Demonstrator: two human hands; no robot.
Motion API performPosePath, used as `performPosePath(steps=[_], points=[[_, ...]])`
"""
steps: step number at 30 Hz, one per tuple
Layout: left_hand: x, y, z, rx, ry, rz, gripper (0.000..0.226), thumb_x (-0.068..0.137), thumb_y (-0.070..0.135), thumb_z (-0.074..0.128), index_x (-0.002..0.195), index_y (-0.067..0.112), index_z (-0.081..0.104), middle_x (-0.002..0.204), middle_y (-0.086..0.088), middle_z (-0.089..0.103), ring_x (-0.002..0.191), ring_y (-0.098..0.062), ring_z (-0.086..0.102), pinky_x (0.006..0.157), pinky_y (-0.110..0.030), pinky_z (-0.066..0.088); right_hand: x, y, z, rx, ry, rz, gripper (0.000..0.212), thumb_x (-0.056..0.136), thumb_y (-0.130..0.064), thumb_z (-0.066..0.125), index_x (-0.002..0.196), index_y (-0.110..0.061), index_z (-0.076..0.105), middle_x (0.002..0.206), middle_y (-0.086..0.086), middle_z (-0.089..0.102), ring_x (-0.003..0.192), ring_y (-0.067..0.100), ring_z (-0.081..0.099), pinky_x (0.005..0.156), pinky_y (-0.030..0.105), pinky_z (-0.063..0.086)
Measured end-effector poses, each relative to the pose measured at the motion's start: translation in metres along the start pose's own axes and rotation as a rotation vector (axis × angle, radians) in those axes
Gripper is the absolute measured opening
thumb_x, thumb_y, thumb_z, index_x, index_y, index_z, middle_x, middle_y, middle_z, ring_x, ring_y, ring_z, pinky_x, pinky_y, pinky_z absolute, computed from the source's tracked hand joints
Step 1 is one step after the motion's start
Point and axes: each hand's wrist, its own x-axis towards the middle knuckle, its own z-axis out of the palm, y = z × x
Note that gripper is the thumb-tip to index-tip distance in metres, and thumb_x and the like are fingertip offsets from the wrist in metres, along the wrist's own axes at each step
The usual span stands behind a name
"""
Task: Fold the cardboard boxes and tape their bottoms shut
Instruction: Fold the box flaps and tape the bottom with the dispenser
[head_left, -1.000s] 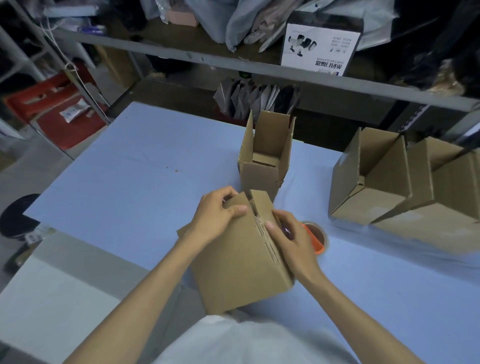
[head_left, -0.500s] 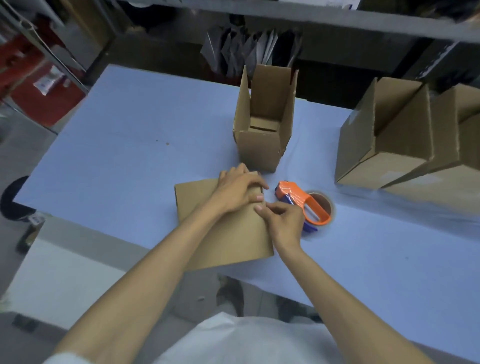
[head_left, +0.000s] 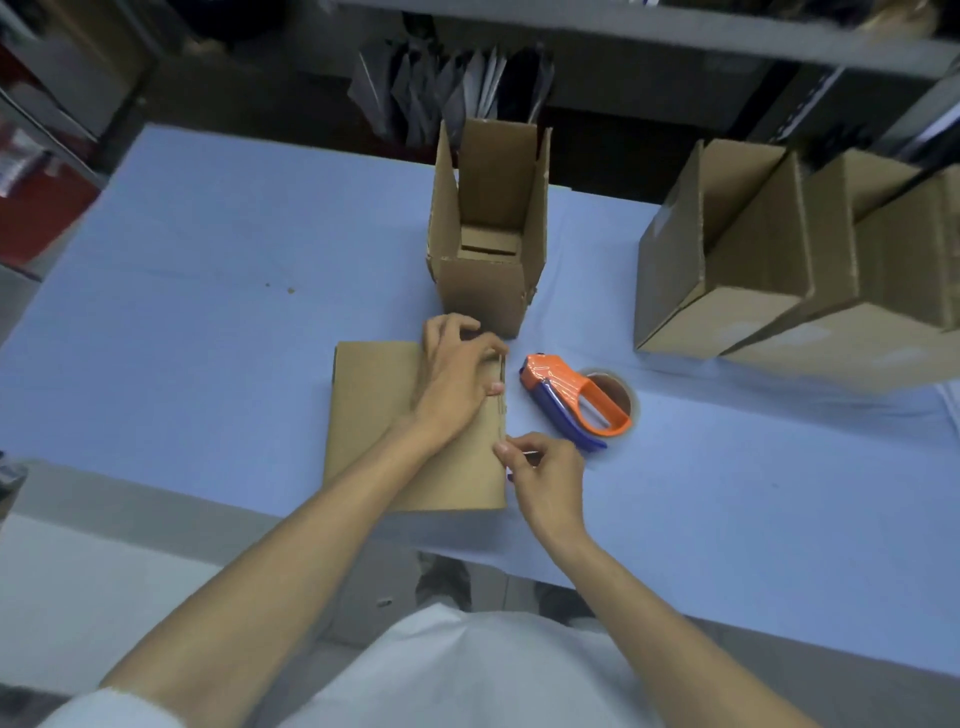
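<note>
Blue table (head_left: 208, 312), left hand (head_left: 457, 382) grip curled on flat box (head_left: 374, 415), right hand (head_left: 545, 478) pinching its edge, stacked boxes (head_left: 753, 280) cropped.

Packing station in a stockroom. Indicators: a blue work table (head_left: 208, 291), metal shelving (head_left: 675, 31) behind it, assembled cardboard boxes (head_left: 753, 270), a tape dispenser (head_left: 571, 395), and upright packets (head_left: 447, 93) stored below the shelf.
</note>
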Motion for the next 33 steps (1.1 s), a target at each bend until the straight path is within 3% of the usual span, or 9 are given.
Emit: performPosePath(steps=[2, 4, 9, 14, 20, 23, 27, 31, 33], points=[[-0.025, 0.01, 0.009, -0.065, 0.149, -0.102, 0.048, 0.079, 0.018, 0.073, 0.125, 0.02, 0.058, 0.135, -0.01, 0.037, 0.127, -0.026, 0.026, 0.106, -0.025, 0.026, 0.007, -0.001, -0.01, -0.076, -0.07, -0.071, 0.011, 0.085, 0.0, 0.061, 0.084, -0.001, 0.073, 0.082, 0.008, 0.072, 0.079, 0.022, 0.067, 0.075, 0.033, 0.053], [-0.049, 0.01, 0.021, 0.021, 0.102, -0.181, 0.067, 0.084, 0.036, 0.067, 0.143, 0.02, 0.039, 0.148, -0.014, 0.024, 0.135, -0.028, 0.017, 0.113, -0.037, 0.018, 0.015, 0.002, -0.023, -0.28, 0.016, -0.191, 0.021, 0.084, 0.008, 0.056, 0.1, 0.0, 0.068, 0.1, 0.013, 0.068, 0.092, 0.026, 0.064, 0.073, 0.017, 0.041], [-0.07, -0.017, 0.038, 0.307, -0.052, -0.135, 0.086, 0.086, 0.054, 0.052, 0.154, 0.03, 0.006, 0.162, -0.004, -0.009, 0.149, -0.023, -0.01, 0.117, -0.039, -0.011, 0.041, 0.019, -0.036, -0.611, 0.061, -0.082, 0.051, 0.081, -0.005, 0.064, 0.126, 0.001, 0.041, 0.125, 0.018, 0.047, 0.111, 0.034, 0.047, 0.075, 0.033, 0.044], [-0.056, -0.041, 0.026, 0.357, -0.044, -0.014, 0.088, 0.075, 0.047, 0.057, 0.153, 0.032, 0.019, 0.163, -0.001, 0.004, 0.15, -0.022, -0.002, 0.118, -0.036, -0.008, 0.063, 0.028, -0.022, -0.796, 0.053, 0.024, 0.065, 0.084, -0.021, 0.069, 0.134, 0.003, 0.036, 0.13, 0.02, 0.049, 0.116, 0.035, 0.048, 0.09, 0.039, 0.045], [-0.051, -0.036, 0.018, 0.214, -0.037, -0.12, 0.092, 0.073, 0.038, 0.065, 0.152, 0.03, 0.019, 0.163, -0.003, 0.004, 0.15, -0.021, -0.003, 0.118, -0.038, -0.007, 0.05, 0.029, -0.037, -0.714, 0.121, -0.094, 0.05, 0.09, -0.005, 0.054, 0.137, 0.002, 0.037, 0.131, 0.019, 0.049, 0.116, 0.033, 0.049, 0.097, 0.032, 0.042], [-0.051, -0.023, 0.014, 0.153, -0.056, -0.163, 0.087, 0.08, 0.035, 0.064, 0.153, 0.028, 0.018, 0.162, -0.005, 0.002, 0.149, -0.023, -0.005, 0.119, -0.04, -0.003, 0.025, 0.015, -0.058, -0.447, 0.199, -0.125, 0.037, 0.094, -0.001, 0.046, 0.129, 0.009, 0.044, 0.126, 0.02, 0.05, 0.1, 0.006, 0.049, 0.076, -0.002, 0.027], [-0.047, 0.002, -0.004, -0.158, 0.032, 0.016, 0.056, 0.094, 0.017, 0.055, 0.147, 0.021, 0.037, 0.156, -0.002, 0.028, 0.145, -0.018, 0.018, 0.116, -0.022, 0.011, 0.003, 0.004, -0.081, -0.238, 0.166, -0.216, 0.033, 0.095, 0.005, 0.045, 0.126, 0.015, 0.043, 0.105, 0.003, 0.045, 0.076, -0.03, 0.046, 0.063, -0.005, 0.035], [-0.034, 0.027, -0.026, -0.423, -0.156, 0.125, 0.039, 0.095, 0.003, 0.049, 0.129, 0.019, 0.059, 0.131, 0.004, 0.059, 0.121, -0.004, 0.051, 0.099, -0.014, 0.04, -0.009, -0.009, -0.097, -0.348, 0.061, -0.442, 0.049, 0.079, 0.014, 0.051, 0.119, -0.015, 0.052, 0.107, -0.007, 0.05, 0.088, 0.006, 0.053, 0.072, 0.002, 0.043], [-0.03, 0.032, -0.032, -0.475, -0.222, 0.118, 0.031, 0.094, 0.001, 0.05, 0.111, 0.018, 0.069, 0.111, 0.004, 0.068, 0.102, -0.006, 0.062, 0.088, -0.019, 0.049, -0.007, -0.01, -0.1, -0.37, 0.0, -0.445, 0.052, 0.078, 0.014, 0.052, 0.124, -0.012, 0.052, 0.116, 0.0, 0.051, 0.095, 0.014, 0.052, 0.078, 0.006, 0.045]])
